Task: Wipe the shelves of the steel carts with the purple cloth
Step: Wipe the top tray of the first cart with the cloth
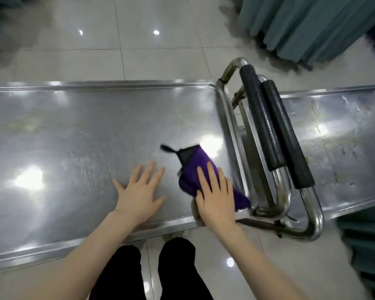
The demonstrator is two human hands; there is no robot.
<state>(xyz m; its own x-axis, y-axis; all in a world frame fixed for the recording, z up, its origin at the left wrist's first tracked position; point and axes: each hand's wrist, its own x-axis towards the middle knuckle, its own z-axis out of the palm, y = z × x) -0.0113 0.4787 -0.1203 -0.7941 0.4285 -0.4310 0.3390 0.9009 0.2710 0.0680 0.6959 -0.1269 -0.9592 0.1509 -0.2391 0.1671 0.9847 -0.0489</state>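
Two steel carts stand end to end in front of me. The left cart's top shelf (pixel 85 131) is a wide, shiny steel tray with raised rims. A purple cloth (pixel 194 167) with a black corner and loop lies on its right end. My right hand (pixel 214 198) presses flat on the cloth with straight fingers. Flat on the bare steel just left of the cloth rests my left hand (pixel 139 193), fingers spread. The right cart's top shelf (pixel 338 144) shows dull smears and specks.
Two steel push handles with black foam grips (pixel 275 131) rise between the carts, just right of the cloth. Teal curtains (pixel 307 24) hang at the back right, and teal fabric (pixel 368 245) at the right edge. Glossy tiled floor (pixel 139 35) surrounds the carts.
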